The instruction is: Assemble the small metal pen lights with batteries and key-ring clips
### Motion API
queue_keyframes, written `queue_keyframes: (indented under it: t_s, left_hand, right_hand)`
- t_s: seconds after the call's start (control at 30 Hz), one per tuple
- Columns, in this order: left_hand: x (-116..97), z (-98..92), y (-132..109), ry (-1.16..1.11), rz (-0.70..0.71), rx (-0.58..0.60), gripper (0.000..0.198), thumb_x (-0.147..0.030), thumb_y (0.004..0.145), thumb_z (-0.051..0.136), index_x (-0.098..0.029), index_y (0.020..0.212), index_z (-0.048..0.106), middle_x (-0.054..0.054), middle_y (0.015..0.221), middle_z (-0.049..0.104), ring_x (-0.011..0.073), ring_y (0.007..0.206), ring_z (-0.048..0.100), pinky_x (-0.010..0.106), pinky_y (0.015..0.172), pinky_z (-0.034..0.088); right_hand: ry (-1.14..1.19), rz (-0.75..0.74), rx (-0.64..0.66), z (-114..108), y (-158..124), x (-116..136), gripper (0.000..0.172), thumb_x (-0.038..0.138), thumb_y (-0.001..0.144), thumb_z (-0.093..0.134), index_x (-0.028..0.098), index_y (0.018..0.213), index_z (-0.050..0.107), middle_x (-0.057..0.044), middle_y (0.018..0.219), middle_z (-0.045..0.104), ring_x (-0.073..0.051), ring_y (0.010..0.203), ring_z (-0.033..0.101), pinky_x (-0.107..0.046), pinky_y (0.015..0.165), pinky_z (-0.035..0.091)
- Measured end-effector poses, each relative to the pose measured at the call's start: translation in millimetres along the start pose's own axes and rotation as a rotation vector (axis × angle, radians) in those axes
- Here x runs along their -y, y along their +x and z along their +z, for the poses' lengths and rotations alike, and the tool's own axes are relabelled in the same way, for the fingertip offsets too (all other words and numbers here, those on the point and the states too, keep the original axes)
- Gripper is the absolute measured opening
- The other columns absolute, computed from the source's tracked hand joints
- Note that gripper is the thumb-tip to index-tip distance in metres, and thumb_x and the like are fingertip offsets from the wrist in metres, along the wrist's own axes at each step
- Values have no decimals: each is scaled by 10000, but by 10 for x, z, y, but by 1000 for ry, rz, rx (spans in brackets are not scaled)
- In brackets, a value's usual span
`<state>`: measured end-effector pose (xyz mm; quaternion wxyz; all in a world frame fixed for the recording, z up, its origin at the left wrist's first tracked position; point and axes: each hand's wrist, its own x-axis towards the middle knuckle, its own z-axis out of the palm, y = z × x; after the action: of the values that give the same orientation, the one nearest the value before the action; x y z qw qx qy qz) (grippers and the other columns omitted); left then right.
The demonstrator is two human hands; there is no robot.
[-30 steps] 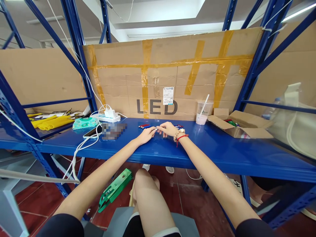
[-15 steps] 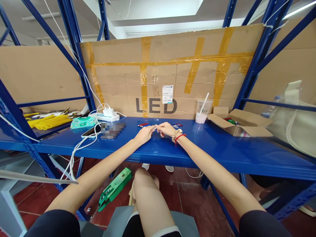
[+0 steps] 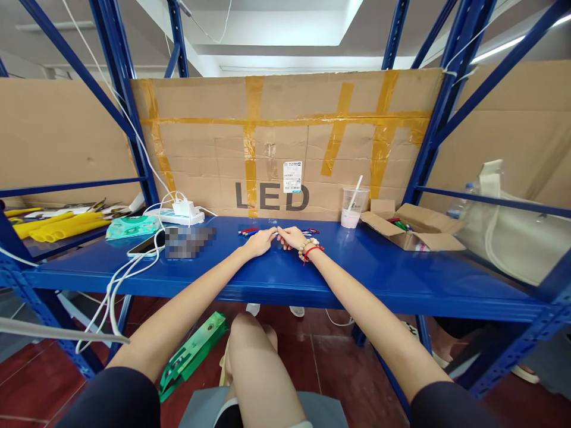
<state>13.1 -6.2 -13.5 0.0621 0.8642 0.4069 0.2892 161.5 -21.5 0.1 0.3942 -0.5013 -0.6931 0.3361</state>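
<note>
My left hand [image 3: 260,242] and my right hand [image 3: 292,238] meet at the fingertips over the middle of the blue shelf [image 3: 348,273]. Both have their fingers closed in a pinch; whatever lies between them is too small to make out. Beaded and red bracelets [image 3: 311,248] circle the right wrist. Just beyond the left hand lie slim red and blue pen-like pieces [image 3: 248,231]. More such pieces [image 3: 311,232] rest behind the right hand, partly hidden by it.
A plastic cup with a straw [image 3: 351,217] stands beside an open cardboard box [image 3: 435,241]. To the left are a phone [image 3: 143,247], white cables [image 3: 116,285], a power strip [image 3: 178,215] and a teal packet [image 3: 131,227]. Cardboard [image 3: 205,154] closes the back. A pale bag [image 3: 521,235] sits right.
The view has shifted slightly, moving the scene left and a little down. My hands stay together at the same spot on the shelf, with small finger movements.
</note>
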Motion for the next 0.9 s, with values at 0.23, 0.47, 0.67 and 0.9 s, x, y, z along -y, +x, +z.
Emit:
queue_keyframes:
  t_s: [0.23, 0.47, 0.67, 0.9]
  left_hand:
    - [49, 15, -38, -157, -78, -83, 248, -252, 889, 325, -181, 1013, 528, 15, 769, 598, 161, 744, 571, 259, 721, 420]
    - [-5, -16, -74, -200, -17, -40, 254, -271, 897, 315, -167, 1000, 523, -16, 643, 517, 129, 629, 514, 231, 633, 408]
    - [-47, -45, -132, -174, 73, 14, 253, -285, 899, 308, -171, 974, 521, -3, 709, 540, 140, 711, 533, 248, 700, 411]
    - [-13, -27, -134, -153, 99, 9, 199, -282, 871, 357, -166, 909, 514, -6, 681, 522, 141, 652, 520, 246, 642, 410]
  right_hand:
    - [-182, -254, -124, -151, 81, -141, 338, 471, 712, 610, 157, 824, 664, -27, 703, 658, -71, 416, 543, -161, 360, 393]
    - [-244, -388, -178, -217, 64, -134, 280, 429, 672, 658, 163, 741, 711, -22, 680, 665, -92, 447, 555, -220, 497, 418]
    - [-465, -467, -165, -264, -57, -31, 218, 410, 725, 634, 202, 711, 699, 3, 824, 656, -45, 438, 517, -228, 538, 363]
    - [-576, -504, -98, -292, -47, -25, 227, 391, 753, 614, 192, 671, 688, 7, 773, 632, -44, 455, 491, -230, 567, 344]
